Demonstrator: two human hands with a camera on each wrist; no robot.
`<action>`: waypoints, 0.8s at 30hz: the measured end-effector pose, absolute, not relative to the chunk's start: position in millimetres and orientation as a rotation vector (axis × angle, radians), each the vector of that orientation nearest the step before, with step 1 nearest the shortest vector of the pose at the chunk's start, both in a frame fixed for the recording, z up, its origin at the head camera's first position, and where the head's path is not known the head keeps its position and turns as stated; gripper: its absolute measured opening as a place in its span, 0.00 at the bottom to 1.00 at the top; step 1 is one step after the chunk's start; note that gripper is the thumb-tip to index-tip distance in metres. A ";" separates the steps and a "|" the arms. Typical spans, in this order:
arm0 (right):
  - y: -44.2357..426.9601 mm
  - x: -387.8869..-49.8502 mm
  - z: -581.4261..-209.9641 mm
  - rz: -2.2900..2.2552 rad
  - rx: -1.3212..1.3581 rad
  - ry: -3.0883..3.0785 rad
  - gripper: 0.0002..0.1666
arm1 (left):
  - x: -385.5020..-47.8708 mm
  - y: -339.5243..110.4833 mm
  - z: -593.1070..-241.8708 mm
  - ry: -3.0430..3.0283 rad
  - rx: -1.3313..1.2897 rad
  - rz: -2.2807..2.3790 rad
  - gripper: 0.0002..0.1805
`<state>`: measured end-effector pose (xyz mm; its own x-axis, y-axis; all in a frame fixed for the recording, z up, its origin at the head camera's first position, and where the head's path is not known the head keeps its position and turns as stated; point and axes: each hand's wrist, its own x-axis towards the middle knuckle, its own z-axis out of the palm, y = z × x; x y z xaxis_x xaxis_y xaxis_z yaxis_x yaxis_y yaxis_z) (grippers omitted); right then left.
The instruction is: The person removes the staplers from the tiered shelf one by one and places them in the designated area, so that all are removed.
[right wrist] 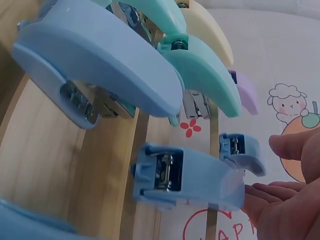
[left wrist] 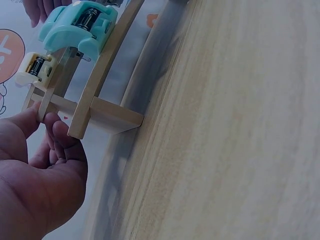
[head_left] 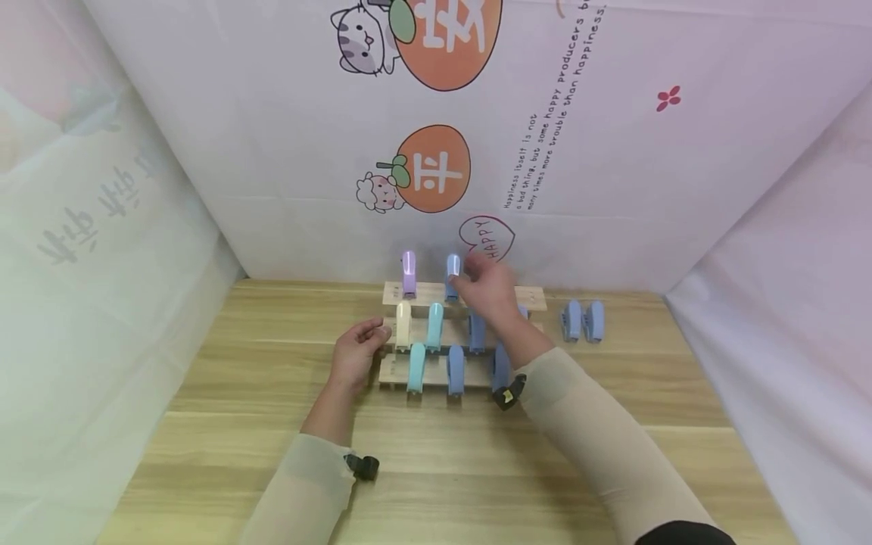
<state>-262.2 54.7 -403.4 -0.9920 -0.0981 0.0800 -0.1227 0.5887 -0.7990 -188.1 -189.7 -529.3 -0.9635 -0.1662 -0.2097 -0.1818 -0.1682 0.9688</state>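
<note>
Rack (head_left: 534,297): a three-tier stand of pale wood stood on the wood-grain table (head_left: 422,469), near its far edge, bearing plastic staplers.
Left hand (head_left: 356,354): its thumb and finger pinched the left end of the middle tier (head_left: 455,333), beside the cream stapler (head_left: 403,324).
Right hand (head_left: 492,289): open, thumb and fingers apart, just beside the light-blue stapler (head_left: 453,266) on the top tier (head_left: 428,295); whether the skin touched it could not be told.
Top tier: a purple stapler (head_left: 409,272) stood left of that light-blue one.
Middle tier: from the left came the cream stapler, a turquoise stapler (head_left: 434,324), a blue stapler (head_left: 476,331) and another blue one, mostly hidden by the right arm.
Bottom tier (head_left: 436,369): a second turquoise stapler (head_left: 416,367) stood leftmost, then a rounded blue stapler (head_left: 456,369), then a darker-looking blue stapler (head_left: 500,365) near the right wrist.
Table, right side: two periwinkle-blue staplers (head_left: 594,321) stood side by side, apart from the rack.
Backdrop: a white cloth (head_left: 586,253) printed with orange fruit and cartoon animals hung behind.
</note>
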 end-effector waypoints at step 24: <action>37.5 -272.2 -409.4 1.275 0.221 -2.838 0.37 | -189.5 -189.6 -532.9 2.019 -0.419 2.385 0.21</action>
